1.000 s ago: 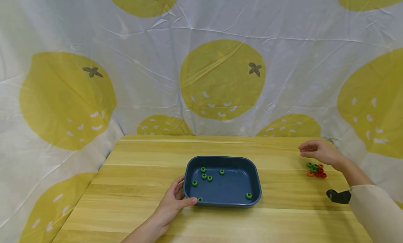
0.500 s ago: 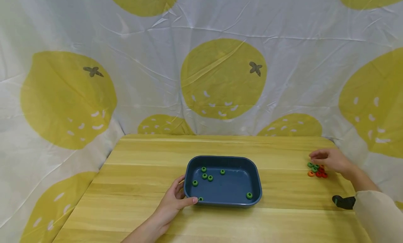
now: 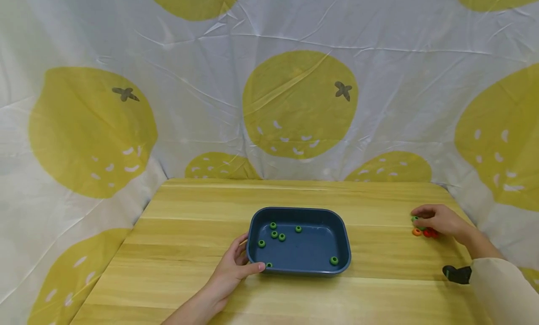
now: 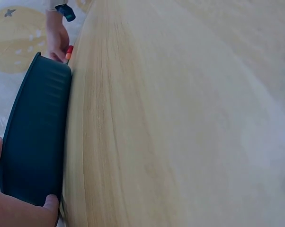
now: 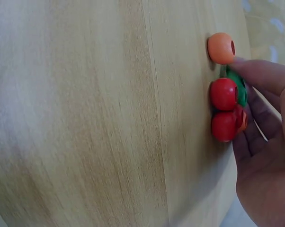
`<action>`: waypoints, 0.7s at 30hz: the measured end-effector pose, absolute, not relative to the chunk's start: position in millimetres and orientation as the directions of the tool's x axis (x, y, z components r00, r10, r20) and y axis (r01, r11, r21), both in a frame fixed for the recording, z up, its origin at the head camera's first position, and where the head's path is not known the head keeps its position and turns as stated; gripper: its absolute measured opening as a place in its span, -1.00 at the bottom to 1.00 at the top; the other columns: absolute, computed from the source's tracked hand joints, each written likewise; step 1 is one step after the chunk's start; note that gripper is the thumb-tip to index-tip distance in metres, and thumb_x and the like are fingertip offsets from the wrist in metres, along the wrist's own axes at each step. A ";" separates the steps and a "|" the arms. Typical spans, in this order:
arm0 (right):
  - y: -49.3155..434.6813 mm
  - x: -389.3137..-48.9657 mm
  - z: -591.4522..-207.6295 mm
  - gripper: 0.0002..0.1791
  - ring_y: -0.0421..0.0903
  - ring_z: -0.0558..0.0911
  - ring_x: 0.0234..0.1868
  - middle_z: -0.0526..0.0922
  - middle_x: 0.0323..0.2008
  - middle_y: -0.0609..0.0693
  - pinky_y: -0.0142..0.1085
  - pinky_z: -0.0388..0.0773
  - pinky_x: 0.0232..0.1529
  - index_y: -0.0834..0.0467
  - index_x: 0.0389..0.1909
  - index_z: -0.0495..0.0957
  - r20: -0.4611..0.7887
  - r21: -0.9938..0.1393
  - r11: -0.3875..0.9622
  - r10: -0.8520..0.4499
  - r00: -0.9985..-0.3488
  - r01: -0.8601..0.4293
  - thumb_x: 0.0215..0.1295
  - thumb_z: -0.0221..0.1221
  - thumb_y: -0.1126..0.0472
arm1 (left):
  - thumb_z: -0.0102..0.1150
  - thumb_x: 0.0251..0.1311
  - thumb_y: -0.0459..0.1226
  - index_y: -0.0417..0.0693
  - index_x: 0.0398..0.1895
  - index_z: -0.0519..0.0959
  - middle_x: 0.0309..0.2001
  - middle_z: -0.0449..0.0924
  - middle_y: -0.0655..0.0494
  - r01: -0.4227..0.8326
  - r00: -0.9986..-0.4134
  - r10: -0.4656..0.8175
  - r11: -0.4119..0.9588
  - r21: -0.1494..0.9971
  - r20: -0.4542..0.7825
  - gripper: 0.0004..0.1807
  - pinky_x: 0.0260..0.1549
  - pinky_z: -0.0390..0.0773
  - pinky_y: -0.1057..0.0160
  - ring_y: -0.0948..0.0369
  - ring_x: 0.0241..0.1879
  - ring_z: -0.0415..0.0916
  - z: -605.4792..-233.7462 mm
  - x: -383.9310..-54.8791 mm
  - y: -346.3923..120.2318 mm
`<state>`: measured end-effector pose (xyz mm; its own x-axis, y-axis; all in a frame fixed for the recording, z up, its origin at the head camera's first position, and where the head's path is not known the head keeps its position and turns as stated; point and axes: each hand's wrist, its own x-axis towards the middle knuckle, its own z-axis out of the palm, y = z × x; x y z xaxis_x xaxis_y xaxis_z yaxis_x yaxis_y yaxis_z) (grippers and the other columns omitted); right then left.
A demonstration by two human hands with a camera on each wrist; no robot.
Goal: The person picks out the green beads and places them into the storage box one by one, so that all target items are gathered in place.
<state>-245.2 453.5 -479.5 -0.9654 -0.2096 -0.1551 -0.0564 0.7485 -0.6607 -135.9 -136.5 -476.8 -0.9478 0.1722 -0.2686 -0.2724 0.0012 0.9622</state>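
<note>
My left hand (image 3: 227,273) grips the near left corner of a dark blue rectangular tray (image 3: 301,270), thumb over the rim and fingers behind the wall. Several green beads (image 3: 281,237) with dark holes lie scattered inside it. To the right, my right hand (image 3: 444,220) is down at a small cluster of beads, with its thumb and index finger on either side of a green bead (image 3: 415,219). An orange bead (image 3: 416,232) and red beads (image 5: 224,126) lie by the thumb. The hand hides part of the cluster in the head view.
Everything rests on a light wooden table (image 3: 189,213). A white curtain with big yellow fruit prints (image 3: 299,105) hangs behind and at the sides. A black strap-like device (image 3: 456,274) is at the right wrist, beside a cream sleeve (image 3: 501,287).
My right hand has moved right and down onto the bead cluster, its thumb and index finger coming around a green bead. The left hand and the tray have stayed in place.
</note>
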 end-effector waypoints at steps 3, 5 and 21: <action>454.3 -246.0 -481.3 -0.54 -0.10 0.61 -0.13 0.67 0.01 0.24 -0.27 0.57 -0.20 0.45 0.16 0.55 -0.148 -0.656 0.752 -0.212 -0.966 -0.064 0.43 0.31 0.21 | 0.55 0.11 -0.37 -0.07 0.63 0.09 0.53 0.19 -0.25 -0.274 -0.947 0.172 0.001 0.962 -0.270 0.07 0.21 0.44 -0.01 -0.16 0.40 0.31 -476.9 -136.0 -136.6; 455.4 -246.8 -483.5 -0.56 -0.13 0.61 -0.15 0.68 -0.01 0.20 -0.28 0.57 -0.20 0.43 0.14 0.58 -0.140 -0.646 0.761 -0.203 -0.969 -0.066 0.41 0.33 0.20 | 0.55 0.12 -0.37 -0.08 0.62 0.09 0.53 0.19 -0.25 -0.275 -0.947 0.173 0.000 0.961 -0.271 0.07 0.22 0.43 -0.02 -0.16 0.40 0.31 -476.6 -135.7 -136.5; 450.2 -250.7 -470.7 -0.57 0.01 0.63 -0.11 0.67 -0.01 0.23 -0.24 0.59 -0.22 0.43 0.13 0.57 -0.125 -0.631 0.771 -0.213 -0.969 -0.088 0.44 0.31 0.19 | 0.55 0.11 -0.37 -0.10 0.62 0.08 0.51 0.22 -0.26 -0.269 -0.947 0.182 0.000 0.963 -0.264 0.08 0.20 0.45 0.04 -0.14 0.40 0.32 -475.0 -134.7 -137.3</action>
<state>-250.7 450.2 -470.7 -0.9691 -0.2128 -0.1248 -0.0880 0.7708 -0.6310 -134.7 -137.3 -475.0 -0.9471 0.1820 -0.2645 -0.2689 0.0003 0.9632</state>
